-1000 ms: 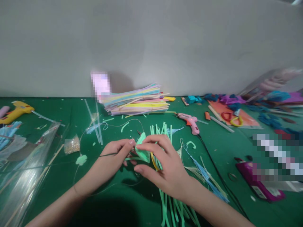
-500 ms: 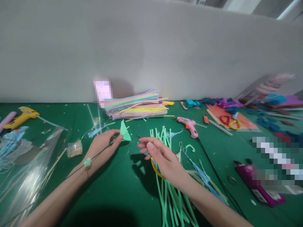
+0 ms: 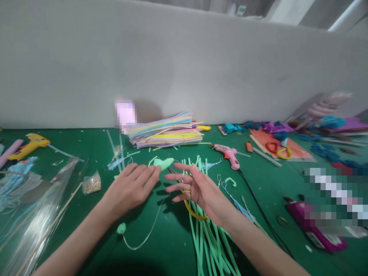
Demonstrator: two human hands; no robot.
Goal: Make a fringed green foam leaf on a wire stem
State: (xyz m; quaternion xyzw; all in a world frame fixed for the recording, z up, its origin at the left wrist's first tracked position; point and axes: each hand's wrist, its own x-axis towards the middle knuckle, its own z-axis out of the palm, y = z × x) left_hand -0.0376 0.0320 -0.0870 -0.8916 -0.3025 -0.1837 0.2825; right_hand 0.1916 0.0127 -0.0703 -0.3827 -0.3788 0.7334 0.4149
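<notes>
My left hand (image 3: 133, 186) is closed, back up, its fingertips pinching a mint-green fuzzy petal-shaped piece (image 3: 164, 164). Below that hand a small green fuzzy ball (image 3: 121, 229) sits at the end of a pale curved thread (image 3: 143, 244); where the thread's other end goes is not clear. My right hand (image 3: 198, 188) faces it with fingers spread and nothing gripped. Under the right hand lies a tool with a yellow looped handle (image 3: 195, 215) and a dark tip, mostly hidden, over a bunch of mint-green chenille stems (image 3: 205, 245).
A pink glue gun (image 3: 228, 154) with a black cord lies to the right; a yellow glue gun (image 3: 30, 146) lies far left. Pastel chenille stems (image 3: 166, 132) are stacked by the wall. A bag of beads (image 3: 92, 183) and red-and-yellow-handled cutters (image 3: 283, 152) flank the work area.
My left hand has turned over and moved slightly right, tipping the green piece sideways toward my right hand. The small ball has dropped from beside my left wrist. My right fingers have spread.
</notes>
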